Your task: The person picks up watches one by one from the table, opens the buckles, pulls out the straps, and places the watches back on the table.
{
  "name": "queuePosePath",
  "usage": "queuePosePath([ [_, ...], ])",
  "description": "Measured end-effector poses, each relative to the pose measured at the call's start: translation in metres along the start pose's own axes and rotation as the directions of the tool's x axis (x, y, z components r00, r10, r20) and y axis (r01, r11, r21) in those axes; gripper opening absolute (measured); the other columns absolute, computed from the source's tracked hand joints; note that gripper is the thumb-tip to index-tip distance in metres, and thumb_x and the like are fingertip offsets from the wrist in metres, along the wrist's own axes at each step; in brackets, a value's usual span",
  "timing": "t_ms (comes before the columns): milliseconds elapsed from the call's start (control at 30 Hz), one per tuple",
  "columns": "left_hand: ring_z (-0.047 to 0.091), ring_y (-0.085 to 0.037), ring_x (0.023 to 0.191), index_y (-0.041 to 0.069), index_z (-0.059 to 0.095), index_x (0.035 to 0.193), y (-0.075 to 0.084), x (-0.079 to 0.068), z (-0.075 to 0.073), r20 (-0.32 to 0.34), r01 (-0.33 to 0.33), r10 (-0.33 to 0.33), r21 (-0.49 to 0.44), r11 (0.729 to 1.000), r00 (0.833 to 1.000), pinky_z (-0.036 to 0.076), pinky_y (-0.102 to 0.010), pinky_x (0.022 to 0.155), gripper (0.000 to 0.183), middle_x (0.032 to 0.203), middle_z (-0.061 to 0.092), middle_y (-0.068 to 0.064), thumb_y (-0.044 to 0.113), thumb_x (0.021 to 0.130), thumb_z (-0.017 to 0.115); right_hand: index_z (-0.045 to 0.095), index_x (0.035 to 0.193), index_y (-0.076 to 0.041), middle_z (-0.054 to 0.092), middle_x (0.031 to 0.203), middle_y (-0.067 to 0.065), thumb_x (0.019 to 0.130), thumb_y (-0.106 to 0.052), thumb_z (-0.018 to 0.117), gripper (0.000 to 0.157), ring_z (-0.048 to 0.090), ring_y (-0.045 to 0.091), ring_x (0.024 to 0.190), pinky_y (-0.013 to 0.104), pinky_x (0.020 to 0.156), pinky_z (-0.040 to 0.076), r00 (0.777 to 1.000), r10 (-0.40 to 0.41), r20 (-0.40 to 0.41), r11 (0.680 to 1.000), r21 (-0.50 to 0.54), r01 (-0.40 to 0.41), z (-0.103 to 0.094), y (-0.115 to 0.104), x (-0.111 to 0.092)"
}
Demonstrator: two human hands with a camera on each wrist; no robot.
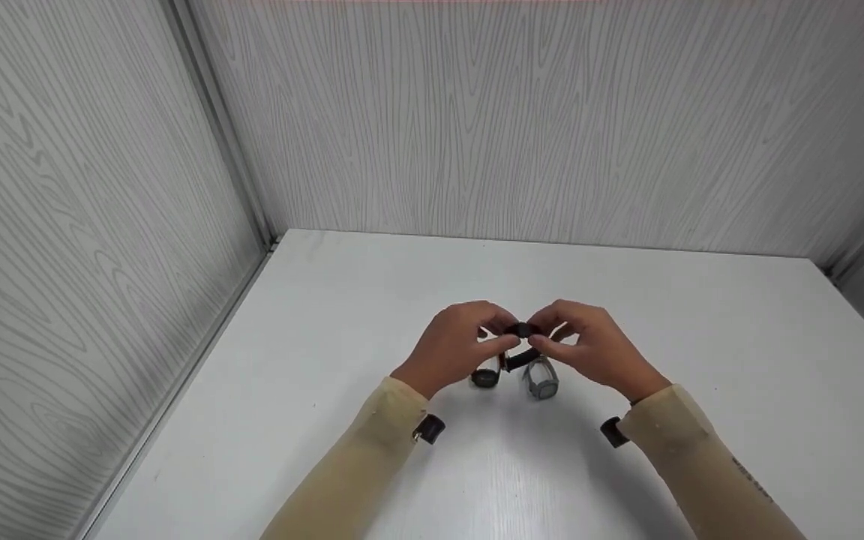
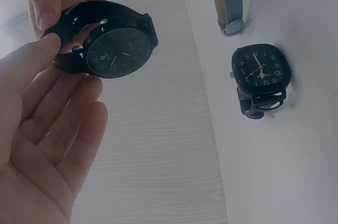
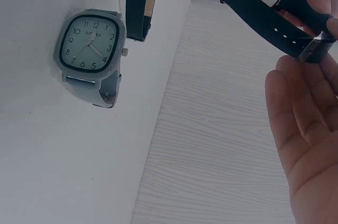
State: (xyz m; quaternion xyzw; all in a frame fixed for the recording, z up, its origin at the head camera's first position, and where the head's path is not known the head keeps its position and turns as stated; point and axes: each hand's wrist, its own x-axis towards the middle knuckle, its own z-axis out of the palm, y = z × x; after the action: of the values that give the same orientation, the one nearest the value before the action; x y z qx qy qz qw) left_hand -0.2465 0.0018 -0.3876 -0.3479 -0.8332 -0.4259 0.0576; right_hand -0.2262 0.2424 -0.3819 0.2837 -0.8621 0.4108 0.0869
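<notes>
Above the white table, my left hand (image 1: 447, 345) and right hand (image 1: 589, 345) pinch one round black wristwatch (image 1: 523, 330) between thumbs and fingers. Its dark dial faces the left wrist view. From the right wrist side, the shiny case back, the holes in the black strap (image 3: 269, 28) and the metal buckle (image 3: 310, 50) show, the buckle close to the right fingers. Below the hands, a squarish black watch (image 2: 261, 71) lies on the left with its strap closed in a loop. To its right sits a light grey-blue square watch (image 3: 90, 44), also looped.
The white table (image 1: 312, 450) meets a wood-grain panel (image 1: 477, 135) at the back and another panel (image 1: 79, 225) on the left. A small black device (image 1: 430, 429) is strapped at the left wrist and a similar device (image 1: 614, 432) at the right.
</notes>
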Motion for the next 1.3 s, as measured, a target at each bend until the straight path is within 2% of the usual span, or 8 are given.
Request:
queuePosePath([
  [133,0.068,0.001,0.093,0.02,0.077,0.112,-0.002,-0.002,0.002,-0.01,0.003,-0.004,-0.073,0.997,1.0,0.057,-0.026,0.085,0.018,0.103,0.073,0.014,0.031,0.097,0.075,0.075,0.106,-0.017,0.073,0.102,-0.008,0.095,-0.01,0.076,0.013,0.07,0.012,0.09,0.03,0.081,0.059,1.0,-0.017,-0.024,1.0,0.02,0.017,0.001,0.0,-0.001],
  [233,0.068,0.001,0.095,0.021,0.076,0.112,-0.003,-0.003,0.004,-0.01,0.007,-0.008,-0.108,0.994,1.0,0.057,-0.027,0.086,0.018,0.104,0.073,0.015,0.031,0.097,0.075,0.074,0.103,-0.015,0.073,0.101,-0.007,0.095,-0.006,0.075,0.012,0.069,0.013,0.091,0.029,0.079,0.059,0.998,-0.036,-0.055,0.998,0.049,0.038,0.002,0.001,-0.001],
  [367,0.067,0.001,0.095,0.021,0.076,0.113,-0.001,-0.003,0.003,-0.002,0.005,-0.005,-0.067,0.998,1.0,0.057,-0.03,0.089,0.018,0.105,0.072,0.015,0.029,0.097,0.075,0.073,0.104,-0.014,0.072,0.102,-0.006,0.096,-0.007,0.074,0.011,0.069,0.013,0.093,0.029,0.081,0.059,0.997,-0.032,-0.064,0.998,0.059,0.036,0.003,0.002,-0.002],
  [600,0.066,0.001,0.09,0.02,0.077,0.109,0.004,-0.001,-0.003,0.028,0.02,-0.021,0.018,1.0,0.999,0.057,-0.033,0.089,0.015,0.099,0.072,0.014,0.028,0.097,0.076,0.075,0.114,-0.017,0.073,0.109,-0.006,0.098,-0.016,0.075,0.017,0.07,0.012,0.097,0.032,0.086,0.058,0.999,0.035,0.0,0.999,0.017,-0.035,0.001,0.005,-0.004],
  [900,0.067,0.0,0.09,0.019,0.076,0.109,0.001,-0.004,-0.001,0.056,0.073,-0.07,-0.058,0.996,0.996,0.056,-0.023,0.084,0.014,0.097,0.072,0.013,0.028,0.097,0.075,0.075,0.112,-0.015,0.074,0.109,-0.004,0.097,-0.018,0.075,0.015,0.072,0.013,0.098,0.03,0.086,0.059,0.998,0.061,-0.004,0.997,0.042,-0.061,0.003,0.01,-0.009],
  [1033,0.069,-0.003,0.095,0.018,0.074,0.118,0.004,-0.002,-0.001,0.054,0.045,-0.044,-0.013,0.999,0.998,0.057,-0.028,0.089,0.024,0.102,0.074,0.012,0.029,0.097,0.076,0.075,0.11,-0.015,0.074,0.107,-0.005,0.097,-0.016,0.075,0.014,0.072,0.013,0.096,0.03,0.085,0.059,0.999,0.038,-0.019,0.998,0.048,-0.037,0.003,0.01,-0.009],
  [1167,0.067,-0.003,0.098,0.019,0.072,0.127,0.009,0.002,-0.002,0.052,0.001,-0.006,0.089,0.996,0.999,0.056,-0.03,0.091,0.036,0.106,0.074,0.012,0.036,0.096,0.076,0.075,0.112,-0.017,0.074,0.108,-0.005,0.097,-0.019,0.075,0.015,0.071,0.013,0.095,0.031,0.084,0.059,1.0,0.007,-0.006,1.0,0.031,-0.007,0.003,0.007,-0.007],
  [1300,0.065,0.0,0.093,0.021,0.076,0.118,0.011,0.004,-0.002,0.058,-0.003,-0.006,0.15,0.989,0.998,0.054,-0.025,0.087,0.029,0.102,0.073,0.014,0.04,0.096,0.075,0.075,0.114,-0.019,0.074,0.11,-0.006,0.098,-0.023,0.074,0.017,0.071,0.012,0.096,0.031,0.084,0.059,1.0,0.014,0.013,1.0,0.012,-0.014,0.002,0.005,-0.007],
])
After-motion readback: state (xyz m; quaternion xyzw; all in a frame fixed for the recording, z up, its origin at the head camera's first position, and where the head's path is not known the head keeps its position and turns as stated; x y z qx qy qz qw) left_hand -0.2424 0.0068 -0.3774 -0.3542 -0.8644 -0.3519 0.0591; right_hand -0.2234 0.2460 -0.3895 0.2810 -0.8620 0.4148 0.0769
